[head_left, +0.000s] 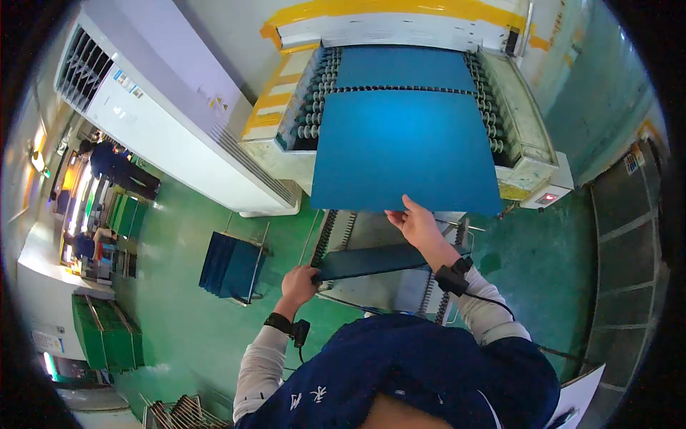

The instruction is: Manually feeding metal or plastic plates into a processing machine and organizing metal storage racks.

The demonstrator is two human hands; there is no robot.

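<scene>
Left hand (299, 284) holds panel (368, 262), right hand (416, 227) seemingly touching blue sheet (406, 154)

A tall white air conditioner (179, 143) stands on the green floor (182, 322). Left of the air conditioner, a person in dark clothing (108, 163) stands near a bright light strip (88, 196). Below and left of the air conditioner sits a large green box (106, 332). Well to its right rises a dark panelled partition (624, 264).
</scene>
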